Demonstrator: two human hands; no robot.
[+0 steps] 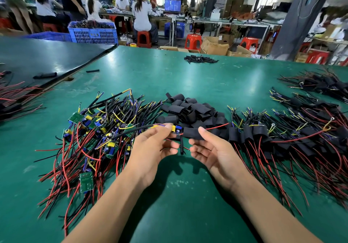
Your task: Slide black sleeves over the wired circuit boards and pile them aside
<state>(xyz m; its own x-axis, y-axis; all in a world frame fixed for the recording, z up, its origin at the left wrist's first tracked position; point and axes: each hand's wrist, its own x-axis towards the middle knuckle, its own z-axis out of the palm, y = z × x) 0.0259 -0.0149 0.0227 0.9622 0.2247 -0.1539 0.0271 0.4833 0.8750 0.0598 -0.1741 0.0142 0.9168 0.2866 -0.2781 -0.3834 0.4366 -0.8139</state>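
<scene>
Two bare forearms reach out over a smooth, slightly glossy green mat (180,210); the left hand (150,146) curls its fingers and thumb round a small circuit board (176,129) with a yellow block component on it, and round the board's thin black lead; the right hand (213,153), palm up with the lower fingers loosely bent, pinches the right end of a flattened, matte black sleeve (192,133) between thumb and forefinger; the board sits at the sleeve's left mouth, held just above the mat, and a red wire runs out of the far end.

Left of the hands sprawls a heap of bare boards (98,129), green rectangles tangled in red, black and yellow wire; to the right lie the sleeved boards (282,135), dull black tubes trailing the same wires; between the two, just beyond the fingers, sits a mound of loose sleeves (192,110), short and creased.

Farther off, a black sheet (47,58) overlaps the mat's left corner; past the table edge stand a slotted blue crate (93,33) and red plastic stools (193,42).
</scene>
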